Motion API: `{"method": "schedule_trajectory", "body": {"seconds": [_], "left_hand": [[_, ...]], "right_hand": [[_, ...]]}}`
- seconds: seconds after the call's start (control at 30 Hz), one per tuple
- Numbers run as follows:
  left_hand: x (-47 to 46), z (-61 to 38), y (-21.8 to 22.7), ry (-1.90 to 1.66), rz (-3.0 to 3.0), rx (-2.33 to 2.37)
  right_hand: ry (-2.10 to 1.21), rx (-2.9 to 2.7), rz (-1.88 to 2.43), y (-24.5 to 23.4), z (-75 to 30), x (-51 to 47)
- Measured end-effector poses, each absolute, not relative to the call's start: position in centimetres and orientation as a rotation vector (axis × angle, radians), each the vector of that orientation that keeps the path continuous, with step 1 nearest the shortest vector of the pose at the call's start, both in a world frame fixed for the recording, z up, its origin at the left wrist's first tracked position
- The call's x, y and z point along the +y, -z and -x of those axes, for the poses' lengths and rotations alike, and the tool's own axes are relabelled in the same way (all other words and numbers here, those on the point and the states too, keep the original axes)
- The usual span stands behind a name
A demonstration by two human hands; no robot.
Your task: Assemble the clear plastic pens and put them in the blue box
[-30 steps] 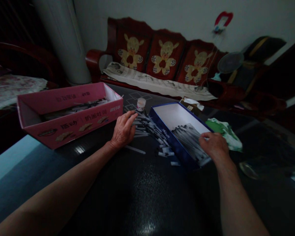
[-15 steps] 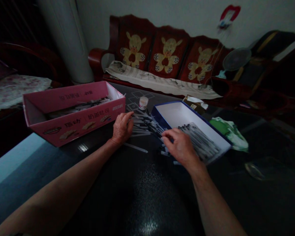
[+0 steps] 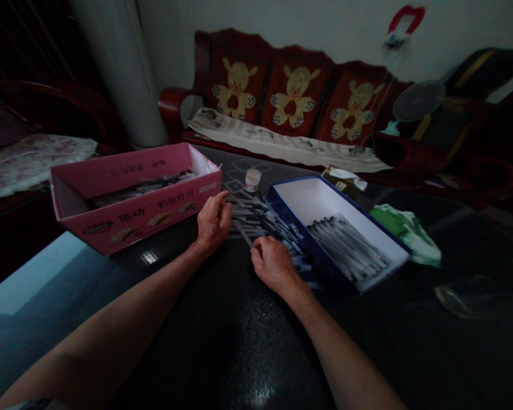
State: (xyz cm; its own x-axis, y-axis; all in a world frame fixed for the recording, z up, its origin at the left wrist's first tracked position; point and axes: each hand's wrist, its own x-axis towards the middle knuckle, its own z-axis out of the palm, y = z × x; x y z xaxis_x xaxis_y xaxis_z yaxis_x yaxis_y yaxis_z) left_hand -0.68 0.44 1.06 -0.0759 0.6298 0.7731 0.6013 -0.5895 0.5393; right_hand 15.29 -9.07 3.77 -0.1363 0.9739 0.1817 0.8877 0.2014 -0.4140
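Here, both hands were at a loose pile of pens [image 3: 260,219] that lay on the dark, glossy table [image 3: 222,341], between a pink box [image 3: 154,209] on the left and a blue box [image 3: 291,229] on the right. The left hand [image 3: 214,222] rested palm down on the pile's left edge, just beside the near corner of the pink box, its fingers bent and touching the pens; whether it gripped any of them could not be told. The right hand [image 3: 274,265] sat at the near edge of the pile, knuckles up, its fingers curled in close together against the thumb. A single pen [image 3: 241,232] lay slanted from the pile to those fingertips, but the dim light hid whether the hand was clamped on it or only touching it. The two hands were near each other yet apart. Inside the blue box, a neat row of pens [image 3: 346,250] lay side by side toward its near end, the far end showing bare white floor. The pink box held a heap of pens [image 3: 141,185]. A small white jar [image 3: 252,180] stood just beyond the pile, and a green cloth [image 3: 406,230] lay crumpled to the right of the blue box. Behind the table stood a red sofa [image 3: 297,94] with a newspaper [image 3: 282,145] spread over its seat.
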Motion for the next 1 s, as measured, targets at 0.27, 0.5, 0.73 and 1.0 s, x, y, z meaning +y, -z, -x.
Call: {"method": "schedule_trajectory", "body": {"seconds": [0.27,0.5,0.73,1.0], "left_hand": [[-0.7,0.0,-1.2,-1.254,-1.836,1.053],[0.2,-0.2,-1.9,-1.222,-1.357,0.855],[0.3,0.2,-0.7,-1.349,-2.419,1.107],[0.5,0.2,0.2,-1.110,-2.813,1.197]], "right_hand": [[-0.764,-1.610,1.517,-2.5,-13.0,-8.9],[-0.186,-1.883,1.578,-3.5,-16.7,-7.6],[0.228,-2.036,2.004,-2.7,-19.1,-6.7],[0.308,-2.056,2.138,-2.2,-18.6,-6.5]]}}
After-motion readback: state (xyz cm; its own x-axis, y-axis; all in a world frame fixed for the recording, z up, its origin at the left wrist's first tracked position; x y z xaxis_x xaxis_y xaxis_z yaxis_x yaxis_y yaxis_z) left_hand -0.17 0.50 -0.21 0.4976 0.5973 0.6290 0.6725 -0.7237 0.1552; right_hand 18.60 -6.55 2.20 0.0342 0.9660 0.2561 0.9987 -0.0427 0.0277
